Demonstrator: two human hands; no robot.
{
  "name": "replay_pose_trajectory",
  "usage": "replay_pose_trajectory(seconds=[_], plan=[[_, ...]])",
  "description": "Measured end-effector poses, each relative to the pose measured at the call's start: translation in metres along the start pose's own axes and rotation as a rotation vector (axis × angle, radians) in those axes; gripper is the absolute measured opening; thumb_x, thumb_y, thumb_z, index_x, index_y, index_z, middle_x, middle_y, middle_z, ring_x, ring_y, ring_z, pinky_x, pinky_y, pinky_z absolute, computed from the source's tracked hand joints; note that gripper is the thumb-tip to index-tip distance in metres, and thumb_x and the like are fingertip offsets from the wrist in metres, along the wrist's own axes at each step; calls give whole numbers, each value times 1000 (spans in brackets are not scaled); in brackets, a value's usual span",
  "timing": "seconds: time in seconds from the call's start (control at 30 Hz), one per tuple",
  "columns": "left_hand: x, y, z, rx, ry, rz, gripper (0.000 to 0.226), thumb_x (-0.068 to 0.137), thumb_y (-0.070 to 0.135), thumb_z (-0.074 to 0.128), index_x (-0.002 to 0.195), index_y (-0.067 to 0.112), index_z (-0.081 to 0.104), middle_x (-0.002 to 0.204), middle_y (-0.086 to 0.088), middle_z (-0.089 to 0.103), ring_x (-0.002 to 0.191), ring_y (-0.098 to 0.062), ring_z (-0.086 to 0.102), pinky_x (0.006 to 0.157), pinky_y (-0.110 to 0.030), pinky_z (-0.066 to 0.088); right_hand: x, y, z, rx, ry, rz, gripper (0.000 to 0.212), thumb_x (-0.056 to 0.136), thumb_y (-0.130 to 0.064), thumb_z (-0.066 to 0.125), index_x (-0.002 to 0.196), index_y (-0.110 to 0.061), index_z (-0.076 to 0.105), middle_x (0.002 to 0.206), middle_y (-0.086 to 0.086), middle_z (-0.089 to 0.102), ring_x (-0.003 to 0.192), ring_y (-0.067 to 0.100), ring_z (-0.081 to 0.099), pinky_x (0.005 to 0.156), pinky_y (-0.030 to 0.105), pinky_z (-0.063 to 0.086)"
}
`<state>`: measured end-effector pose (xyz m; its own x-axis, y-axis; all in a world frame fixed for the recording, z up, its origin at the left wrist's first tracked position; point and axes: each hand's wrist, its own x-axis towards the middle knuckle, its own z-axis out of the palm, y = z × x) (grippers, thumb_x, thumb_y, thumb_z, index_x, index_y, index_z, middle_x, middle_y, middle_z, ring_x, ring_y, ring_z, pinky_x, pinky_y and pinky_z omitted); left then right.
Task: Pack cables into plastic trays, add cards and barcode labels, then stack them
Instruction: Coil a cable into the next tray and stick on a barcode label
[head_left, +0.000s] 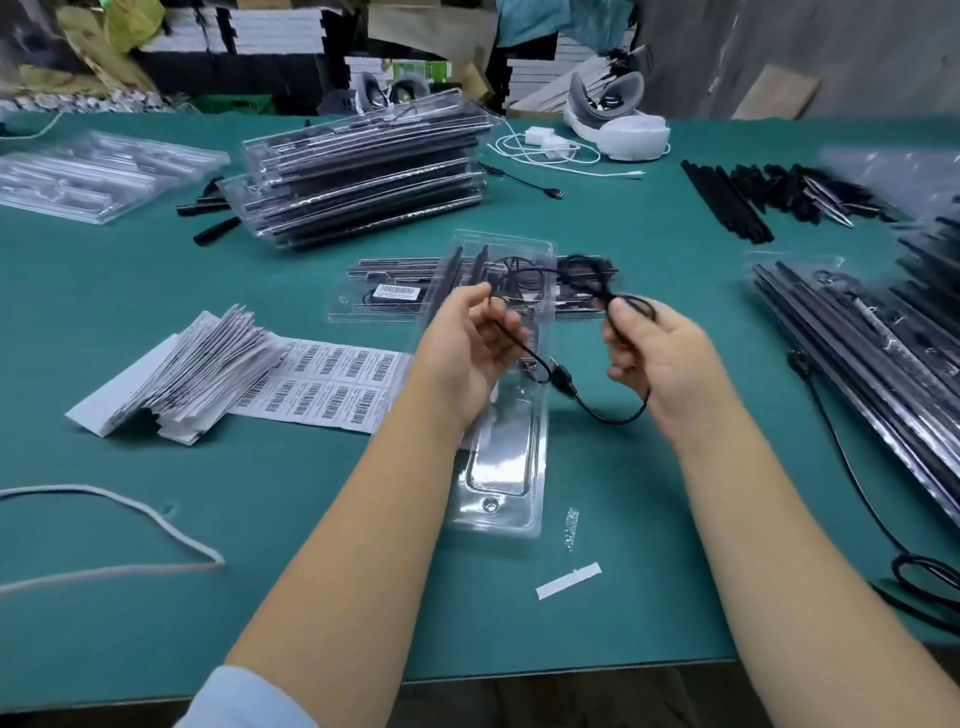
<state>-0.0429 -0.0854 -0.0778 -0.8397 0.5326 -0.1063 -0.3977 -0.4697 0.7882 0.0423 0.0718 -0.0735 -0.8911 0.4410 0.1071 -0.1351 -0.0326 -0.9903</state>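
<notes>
Stack (363, 176): at 11 o'clock I see a tall pile of packed trays, so plenty looks done.
Right pile (857, 332): at 3 o'clock, more filled trays, blurred.
Labels (332, 382): at 9 o'clock, the barcode sheet lies beside the cards (192, 369), both unused for this tray.
Tray (501, 415): open, dead centre beneath my hands, cable not yet in.
Cable (592, 400): black, looping between both hands above the tray.
Left hand (467, 353): pinching one cable end.
Right hand (654, 358): clenched round the coil.
Obstacle: I judge the loose connector could snag.
</notes>
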Motion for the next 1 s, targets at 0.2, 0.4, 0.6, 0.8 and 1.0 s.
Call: replay_pose_trajectory(seconds=[0.2, 0.4, 0.6, 0.8, 1.0], plan=[[3, 1, 1, -199, 65, -23, 29, 82, 31, 66, 82, 9, 48, 81, -14, 68, 75, -30, 70, 75, -40, 59, -12, 13, 21, -559, -146, -241, 26, 84, -10, 68, 89, -36, 68, 79, -23, 65, 71, -9, 57, 71, 5, 41], [2, 1, 3, -173, 98, -18, 20, 97, 22, 51, 93, 2, 51, 69, -5, 69, 61, -19, 68, 62, -34, 59, -17, 20, 30, -681, -28, -286, 16, 82, -21, 71, 96, -27, 74, 85, -23, 63, 90, -2, 58, 80, 9, 43], [4, 0, 2, -185, 170, -23, 33, 101, 37, 38, 92, 8, 52, 62, -5, 67, 51, -18, 63, 56, -31, 57, -19, 21, 32, -869, -75, -369, 10, 84, -23, 65, 81, -29, 58, 81, -11, 53, 78, 6, 48, 68, 24, 38], [1, 0, -1, -136, 141, 16, 30, 93, 37, 56, 75, 14, 63, 60, 0, 61, 51, -15, 59, 56, -29, 54, -20, 14, 30, -475, 48, -326, 22, 87, -14, 64, 79, -35, 61, 70, -19, 61, 66, -6, 53, 63, 9, 40], [-4, -8, 12, 368, 77, 187, 22, 99, 18, 44, 96, 19, 66, 63, 2, 66, 46, -11, 56, 48, -25, 50, -18, 10, 27, -245, 153, -262, 23, 89, -14, 62, 80, -35, 61, 57, -27, 59, 54, -7, 51, 58, 9, 40]])
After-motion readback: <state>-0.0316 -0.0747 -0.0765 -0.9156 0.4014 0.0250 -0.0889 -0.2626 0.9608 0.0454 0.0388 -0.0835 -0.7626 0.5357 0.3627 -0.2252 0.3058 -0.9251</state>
